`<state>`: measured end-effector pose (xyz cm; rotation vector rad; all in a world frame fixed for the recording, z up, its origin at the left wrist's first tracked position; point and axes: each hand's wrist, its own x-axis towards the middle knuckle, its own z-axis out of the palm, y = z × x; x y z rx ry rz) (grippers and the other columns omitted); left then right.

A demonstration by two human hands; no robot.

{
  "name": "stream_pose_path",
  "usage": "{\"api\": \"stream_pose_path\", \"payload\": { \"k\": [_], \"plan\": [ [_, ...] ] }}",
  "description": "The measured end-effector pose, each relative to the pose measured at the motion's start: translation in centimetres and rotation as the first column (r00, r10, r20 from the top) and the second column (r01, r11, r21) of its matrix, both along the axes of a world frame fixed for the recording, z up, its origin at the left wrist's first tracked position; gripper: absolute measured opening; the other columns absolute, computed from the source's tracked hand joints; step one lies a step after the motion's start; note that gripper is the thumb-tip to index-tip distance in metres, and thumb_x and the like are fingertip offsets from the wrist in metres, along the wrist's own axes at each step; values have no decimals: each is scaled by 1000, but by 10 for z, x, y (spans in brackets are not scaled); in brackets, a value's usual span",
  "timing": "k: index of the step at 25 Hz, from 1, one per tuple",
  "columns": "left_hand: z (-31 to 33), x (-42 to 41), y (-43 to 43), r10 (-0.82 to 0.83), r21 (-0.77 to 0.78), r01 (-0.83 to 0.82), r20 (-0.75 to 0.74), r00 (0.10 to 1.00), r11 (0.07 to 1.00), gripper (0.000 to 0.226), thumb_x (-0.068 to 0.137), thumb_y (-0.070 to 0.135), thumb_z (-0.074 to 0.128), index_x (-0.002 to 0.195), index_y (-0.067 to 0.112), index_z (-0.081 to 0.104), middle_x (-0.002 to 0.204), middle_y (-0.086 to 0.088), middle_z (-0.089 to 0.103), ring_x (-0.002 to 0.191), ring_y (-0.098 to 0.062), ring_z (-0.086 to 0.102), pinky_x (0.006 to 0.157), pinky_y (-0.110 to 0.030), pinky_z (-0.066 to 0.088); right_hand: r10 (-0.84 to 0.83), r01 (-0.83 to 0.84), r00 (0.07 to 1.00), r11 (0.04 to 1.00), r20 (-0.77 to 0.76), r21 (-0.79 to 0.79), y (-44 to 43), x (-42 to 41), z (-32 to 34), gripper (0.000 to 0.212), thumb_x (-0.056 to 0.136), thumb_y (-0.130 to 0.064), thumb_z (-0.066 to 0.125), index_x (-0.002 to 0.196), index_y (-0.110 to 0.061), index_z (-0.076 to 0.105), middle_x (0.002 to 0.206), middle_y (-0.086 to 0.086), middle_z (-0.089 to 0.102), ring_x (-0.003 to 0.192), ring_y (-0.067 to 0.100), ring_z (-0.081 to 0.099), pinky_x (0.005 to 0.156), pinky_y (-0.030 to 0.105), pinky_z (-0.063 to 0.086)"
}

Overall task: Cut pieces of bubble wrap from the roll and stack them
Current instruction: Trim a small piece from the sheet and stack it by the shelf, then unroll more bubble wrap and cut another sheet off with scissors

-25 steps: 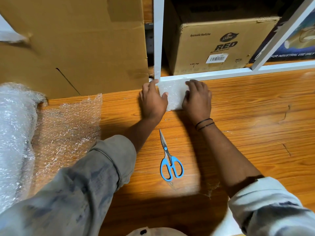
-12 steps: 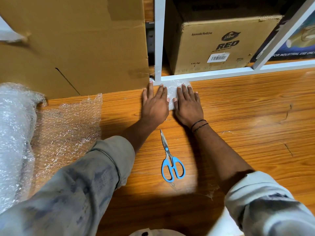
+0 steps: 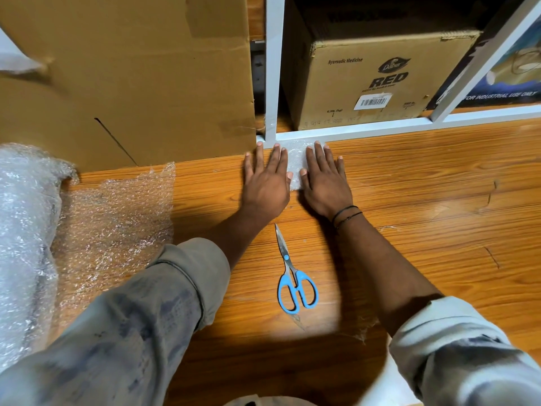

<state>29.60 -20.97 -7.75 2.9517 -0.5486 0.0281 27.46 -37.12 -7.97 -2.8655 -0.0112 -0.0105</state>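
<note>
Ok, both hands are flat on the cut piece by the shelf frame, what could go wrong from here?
The cut piece under the left hand and right hand may spring up or slide once they lift. The scissors lie between the forearms, blades pointing toward the hands; drawing back could knock them. The left sleeve, close to the roll's loose end, might drag it.

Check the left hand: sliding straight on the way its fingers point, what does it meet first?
Likely the white shelf frame: the left hand lies flat, fingertips nearly at its corner post. The cardboard box edge sits just left; outer fingers might brush it.
</note>
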Motion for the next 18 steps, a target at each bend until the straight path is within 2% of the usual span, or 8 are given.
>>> {"api": "stream_pose_path", "payload": {
  "k": [2, 6, 11, 15, 18],
  "plan": [
    [0, -3, 0, -17, 2, 17, 14, 1000, 1000, 61, 111, 43, 20, 165, 16, 12, 173, -3, 7, 158, -38, -9, 125, -59, -5, 19, -18, 999, 999, 42, -33, 0, -2, 0, 60, 113, -38, 23, 166, -13, 15, 174, 8, 8, 161, 28, 0, 128, 52, -2],
    [-4, -2, 1, -28, 57, 29, -20, 999, 998, 61, 111, 44, 17, 165, 16, 12, 173, -3, 9, 157, -40, -10, 124, -62, -6, 13, -13, 1000, 1000, -15, -7, -3, -4, -8, 60, 113, -40, 22, 166, -14, 13, 174, 7, 6, 161, 27, 0, 128, 52, 0],
    [-9, 0, 0, -11, 71, 16, -69, 998, 997, 62, 111, 45, 16, 165, 16, 8, 173, -2, 5, 157, -40, -10, 124, -63, -7, 11, -11, 1000, 1000, -10, 2, -2, -2, -11, 60, 113, -40, 21, 166, -15, 12, 174, 6, 6, 161, 26, 0, 128, 50, -1],
    [-4, 0, 0, -15, 38, 19, -98, 995, 999, 62, 111, 45, 17, 165, 17, 6, 173, -3, 4, 157, -39, -11, 123, -63, -7, 11, -11, 999, 1000, -43, 8, -3, -2, -8, 61, 113, -41, 20, 167, -15, 10, 175, 6, 3, 161, 25, -3, 129, 50, -2],
    [3, -10, 9, -4, -27, 2, -87, 996, 1000, 63, 110, 48, 18, 165, 19, 8, 173, -2, 5, 158, -36, -9, 124, -62, -6, -28, 26, 999, 998, 34, 60, 1, -12, -2, 61, 113, -39, 23, 166, -11, 11, 174, 8, 6, 161, 25, -1, 128, 48, -2]
  ]
}}
